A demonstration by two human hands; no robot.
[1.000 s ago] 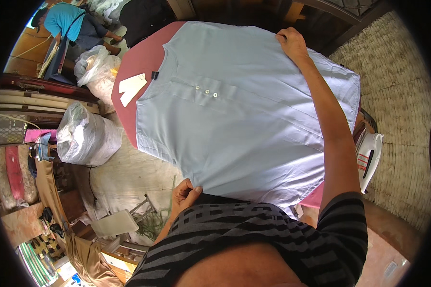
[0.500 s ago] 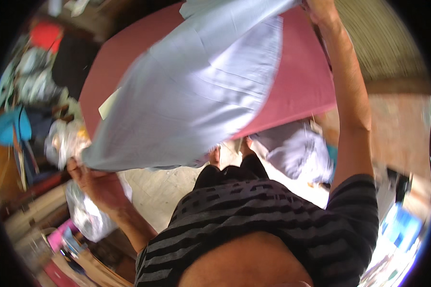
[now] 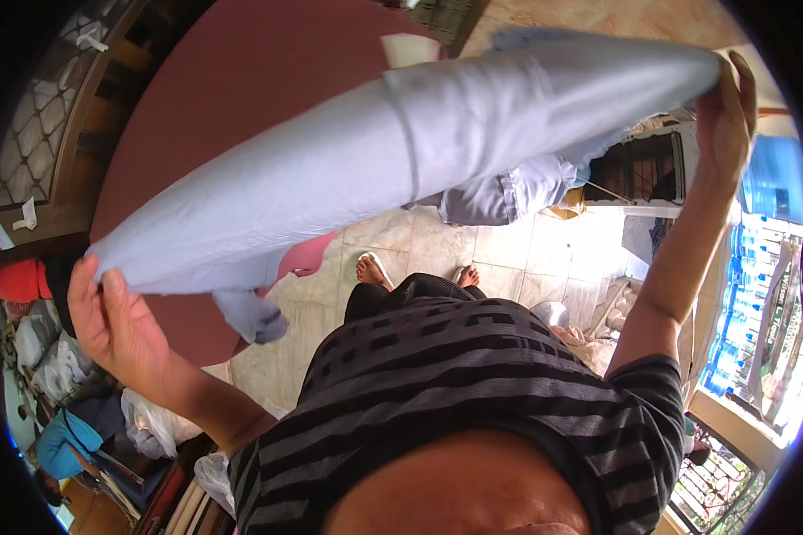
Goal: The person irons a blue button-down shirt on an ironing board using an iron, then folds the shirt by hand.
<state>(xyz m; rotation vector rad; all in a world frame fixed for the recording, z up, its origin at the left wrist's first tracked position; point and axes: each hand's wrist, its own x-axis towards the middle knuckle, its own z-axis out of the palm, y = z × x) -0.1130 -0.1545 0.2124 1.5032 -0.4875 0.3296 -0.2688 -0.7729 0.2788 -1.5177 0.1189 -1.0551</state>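
Observation:
A light blue-grey cloth garment [image 3: 330, 165] hangs stretched between my two hands, held up in front of the red-covered table; whether it is a shirt or trousers I cannot tell. My left hand [image 3: 116, 325] pinches its lower left end between thumb and fingers. At the upper right, my right hand [image 3: 727, 120] grips the other end, some of its fingers pointing up past the cloth. A pale paper piece [image 3: 410, 51] shows at the garment's upper edge. Below its left part dangles a narrow, bunched end of the same colour.
A dark red cloth-covered table [image 3: 205, 107] lies beyond the garment. More grey-blue cloth [image 3: 504, 192] hangs at centre right, near a white-framed dark opening [image 3: 638, 169]. Plastic bags [image 3: 58, 374] crowd the left. Blue water containers [image 3: 776, 178] stand at the right. My sandalled feet are on pale floor tiles [image 3: 312, 316].
My view has turned to the right. The garment, billowing before, is now drawn out lengthwise across the view. My right hand is farther right and lower; my left is farther left.

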